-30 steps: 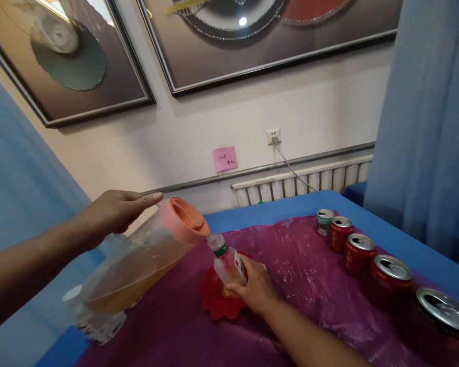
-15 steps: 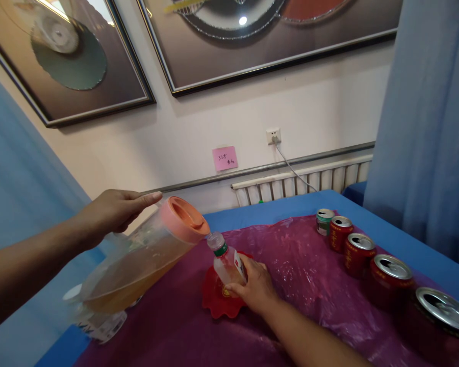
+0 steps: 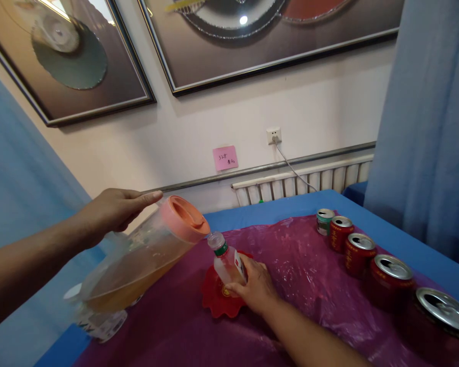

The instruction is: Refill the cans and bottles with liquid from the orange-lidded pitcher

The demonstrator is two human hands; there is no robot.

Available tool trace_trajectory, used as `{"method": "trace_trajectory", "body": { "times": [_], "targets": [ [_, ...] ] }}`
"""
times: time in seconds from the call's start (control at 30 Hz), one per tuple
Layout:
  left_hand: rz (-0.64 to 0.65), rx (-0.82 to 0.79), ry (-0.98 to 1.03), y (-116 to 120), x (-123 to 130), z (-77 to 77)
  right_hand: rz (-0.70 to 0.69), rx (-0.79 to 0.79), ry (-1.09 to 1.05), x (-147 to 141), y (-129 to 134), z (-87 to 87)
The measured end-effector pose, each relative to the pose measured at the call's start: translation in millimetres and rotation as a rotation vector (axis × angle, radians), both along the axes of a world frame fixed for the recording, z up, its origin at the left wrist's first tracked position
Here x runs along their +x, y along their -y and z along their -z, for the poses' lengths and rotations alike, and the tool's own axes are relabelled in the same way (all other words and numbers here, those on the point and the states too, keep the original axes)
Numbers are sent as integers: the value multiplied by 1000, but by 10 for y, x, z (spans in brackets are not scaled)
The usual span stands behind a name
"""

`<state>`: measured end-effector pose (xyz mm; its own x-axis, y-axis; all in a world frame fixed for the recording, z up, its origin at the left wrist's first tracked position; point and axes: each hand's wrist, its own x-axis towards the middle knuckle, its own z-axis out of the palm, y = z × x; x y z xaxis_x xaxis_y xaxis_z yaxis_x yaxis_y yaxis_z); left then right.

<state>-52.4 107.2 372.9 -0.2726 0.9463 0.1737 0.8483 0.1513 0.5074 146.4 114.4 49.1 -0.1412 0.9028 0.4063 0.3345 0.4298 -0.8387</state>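
Note:
My left hand [image 3: 118,211] grips the handle side of a translucent pitcher [image 3: 137,270] with an orange lid, its thumb lying along the top near the lid. The pitcher is tilted to the right, and amber liquid lies along its lower side. Its spout is right beside the mouth of a small clear plastic bottle [image 3: 224,262] with a green neck band. My right hand [image 3: 254,285] is wrapped round the bottle, which leans slightly left over a red scalloped dish [image 3: 218,300]. Some liquid seems to be in the bottle; the hand hides part of it.
Several opened drink cans, among them a red can [image 3: 359,252], stand in a row at the right. A white printed tub [image 3: 109,326] is behind the pitcher at lower left. Purple plastic sheeting [image 3: 290,260] covers much of the blue table [image 3: 309,201]. A radiator [image 3: 302,183] is beyond.

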Motion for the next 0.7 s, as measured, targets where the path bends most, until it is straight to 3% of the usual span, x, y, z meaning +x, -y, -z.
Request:
{"method": "trace_trajectory", "body": {
  "times": [0.7],
  "targets": [
    [-9,-11,-37,18,48,-14,0,-6,9,13,10,-16]
  ]
}}
